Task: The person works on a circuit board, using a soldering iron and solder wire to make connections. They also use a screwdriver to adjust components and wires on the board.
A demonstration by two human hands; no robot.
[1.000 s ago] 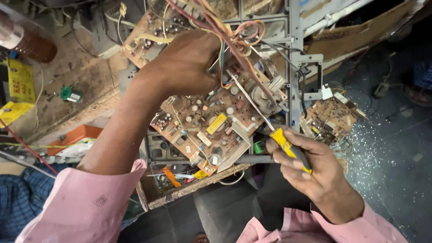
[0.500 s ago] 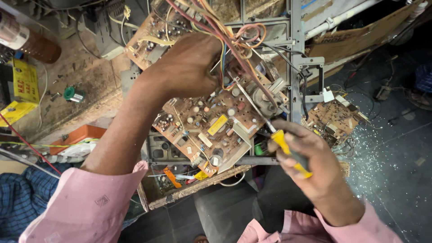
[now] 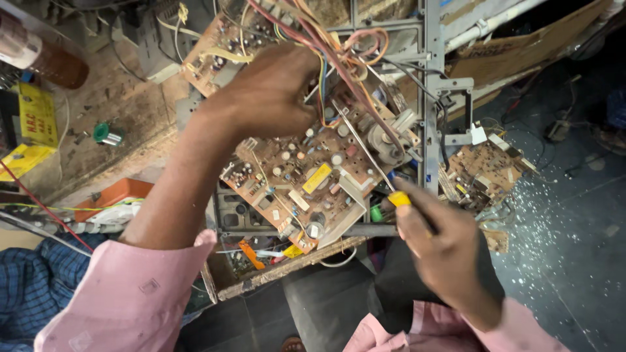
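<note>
Head view, from the left edge: a brown glass bottle (image 3: 55,62) lies at the top corner of a worn wooden bench (image 3: 124,111), with a flat yellow printed packet (image 3: 36,114) below it, a small green spool (image 3: 103,133) near the middle, and an orange plastic tray (image 3: 111,195) at the bench's front edge. Further right, the left hand (image 3: 267,98), in a pink sleeve, is curled with its fingers closed on the upper edge of a large brown circuit board (image 3: 306,186) crowded with components, just beside a bundle of red, orange and blue wires (image 3: 339,45). That board sits tilted inside a grey metal chassis frame (image 3: 430,98). The right hand (image 3: 443,251) is clamped around a yellow-handled screwdriver (image 3: 375,166), whose thin metal shaft slants up-left across the board; the tip's exact contact cannot be told. A smaller brown circuit board (image 3: 486,169) lies rightmost, above the dark speckled floor (image 3: 561,248).
</note>
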